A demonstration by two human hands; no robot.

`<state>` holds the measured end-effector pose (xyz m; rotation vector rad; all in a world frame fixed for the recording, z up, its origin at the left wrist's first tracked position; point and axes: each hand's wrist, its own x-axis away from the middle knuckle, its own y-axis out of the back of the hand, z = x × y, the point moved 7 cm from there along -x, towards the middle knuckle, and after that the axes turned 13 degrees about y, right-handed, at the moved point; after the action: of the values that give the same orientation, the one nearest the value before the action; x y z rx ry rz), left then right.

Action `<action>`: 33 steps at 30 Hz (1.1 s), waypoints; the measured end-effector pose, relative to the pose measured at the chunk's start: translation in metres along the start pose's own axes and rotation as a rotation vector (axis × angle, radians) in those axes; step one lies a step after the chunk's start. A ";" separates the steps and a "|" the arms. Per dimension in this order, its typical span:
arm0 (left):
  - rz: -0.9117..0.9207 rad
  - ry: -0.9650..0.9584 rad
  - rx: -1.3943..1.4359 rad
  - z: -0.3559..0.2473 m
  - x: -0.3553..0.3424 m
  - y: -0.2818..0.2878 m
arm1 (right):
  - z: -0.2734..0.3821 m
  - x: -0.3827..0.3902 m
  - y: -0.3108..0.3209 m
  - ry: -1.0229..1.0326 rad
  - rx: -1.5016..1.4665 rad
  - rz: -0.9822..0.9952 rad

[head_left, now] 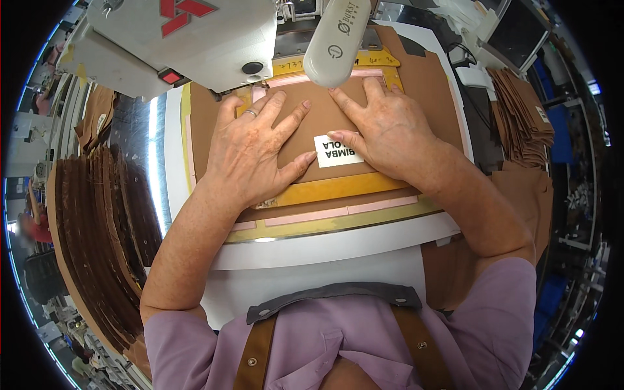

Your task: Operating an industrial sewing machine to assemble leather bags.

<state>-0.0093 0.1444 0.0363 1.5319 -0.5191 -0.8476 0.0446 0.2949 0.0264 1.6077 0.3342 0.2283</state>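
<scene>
While both hands press flat, the brown fabric panel lies on a yellow template frame directly in front of the sewing machine head, and all positions below are given relative to that panel. Left hand rests palm down on the panel's left half, its grip spread wide with fingers fanned toward the machine and a ring on one finger; it pinches nothing. Right hand rests palm down on the panel's right half, its grip likewise spread, fingertips pointing toward the machine, thumb lying on the upper edge of a white printed label that sits on the panel between the two hands. Pink strips run along the frame on the near side of the panel. A white cylindrical lamp housing hangs over the panel's far edge. Well to the left of the panel stands a fanned stack of brown cut pieces; well to the right lies a second stack of brown pieces. Beneath the frame, the white worktop extends toward the person.
</scene>
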 end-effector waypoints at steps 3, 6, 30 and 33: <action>-0.005 0.005 -0.007 0.001 0.000 0.000 | -0.003 -0.003 -0.002 -0.010 0.003 0.008; -0.016 -0.001 -0.017 0.000 0.000 0.001 | -0.001 -0.005 0.001 0.040 0.086 -0.123; 0.046 0.080 -0.044 0.014 0.008 0.004 | 0.012 -0.026 -0.001 0.096 0.154 -0.020; 0.058 0.100 -0.074 0.011 0.008 0.004 | 0.009 -0.021 -0.001 0.131 0.223 -0.131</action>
<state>-0.0117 0.1305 0.0391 1.4760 -0.4526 -0.7340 0.0284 0.2788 0.0260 1.7867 0.5809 0.2015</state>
